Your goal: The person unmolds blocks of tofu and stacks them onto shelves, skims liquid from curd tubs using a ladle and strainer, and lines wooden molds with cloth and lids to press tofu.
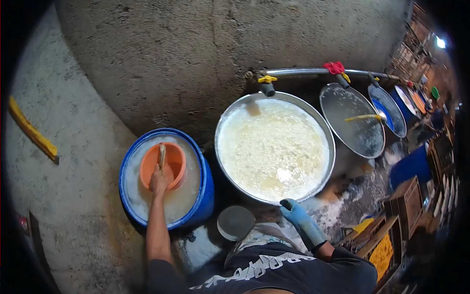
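Note:
My bare left hand [158, 180] is closed round the wooden handle of an orange bucket [180, 166], which sits in the cloudy liquid of a blue barrel [208, 188]. On the right, my right hand [295, 214] wears a light blue glove. Its fingers rest at the near rim of a large round metal vat [332, 152] filled with foamy whitish liquid; whether they grip the rim is hard to tell. Between the barrel and my legs stands a small round grey container [236, 223].
A pipe [298, 71] with a yellow-handled valve [267, 79] runs along the concrete wall. Further right are a second metal vat [352, 122] holding a yellow stick, then more vats. Wooden crates [406, 203] stand at the lower right. A yellow strip [32, 130] lies far left.

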A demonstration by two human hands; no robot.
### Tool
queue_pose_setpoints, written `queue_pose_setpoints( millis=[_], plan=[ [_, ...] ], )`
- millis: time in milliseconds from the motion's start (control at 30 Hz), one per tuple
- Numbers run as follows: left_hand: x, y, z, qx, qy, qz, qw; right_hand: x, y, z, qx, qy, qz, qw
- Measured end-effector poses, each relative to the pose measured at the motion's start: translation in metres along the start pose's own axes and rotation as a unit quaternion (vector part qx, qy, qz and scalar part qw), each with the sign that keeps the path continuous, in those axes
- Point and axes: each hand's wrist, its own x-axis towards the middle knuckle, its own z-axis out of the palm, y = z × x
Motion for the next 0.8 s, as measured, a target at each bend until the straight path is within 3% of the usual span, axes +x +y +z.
queue_pose_setpoints(
  millis=[100, 233, 300, 333, 433, 500, 600, 733, 767, 800],
  plan=[
    [0.005, -0.021, -0.016, 0.011, -0.053, 0.052, 0.997, -0.020, 0.023, -0.015, 0.008, 0.055, 0.032, 0.998],
    [-0.007, -0.035, -0.023, -0.086, -0.016, 0.116, 0.989, -0.049, 0.036, -0.031, -0.050, 0.090, 0.126, 0.987],
    [-0.015, -0.019, -0.038, -0.037, -0.066, 0.063, 0.995, -0.063, 0.051, -0.042, -0.032, 0.112, 0.124, 0.985],
    [-0.006, -0.035, -0.025, -0.034, -0.019, 0.064, 0.997, -0.067, 0.062, -0.048, -0.024, 0.134, 0.133, 0.982],
    [0.025, -0.092, 0.028, -0.089, 0.132, 0.182, 0.970, -0.088, 0.108, -0.068, -0.105, 0.129, 0.136, 0.977],
    [-0.011, -0.034, 0.019, -0.121, 0.213, 0.222, 0.944, -0.095, 0.128, -0.084, -0.102, 0.137, 0.175, 0.970],
    [-0.101, 0.081, 0.013, -0.199, 0.219, 0.253, 0.921, -0.107, 0.115, -0.115, -0.059, 0.187, 0.183, 0.963],
    [-0.200, 0.206, 0.070, -0.294, 0.012, 0.289, 0.911, -0.101, 0.142, -0.167, -0.032, 0.215, 0.149, 0.965],
    [-0.219, 0.237, 0.082, -0.269, -0.072, 0.295, 0.914, -0.099, 0.154, -0.177, -0.029, 0.238, 0.119, 0.964],
    [-0.240, 0.267, 0.100, -0.259, -0.099, 0.326, 0.904, -0.100, 0.162, -0.191, -0.020, 0.236, 0.152, 0.960]
  ],
)
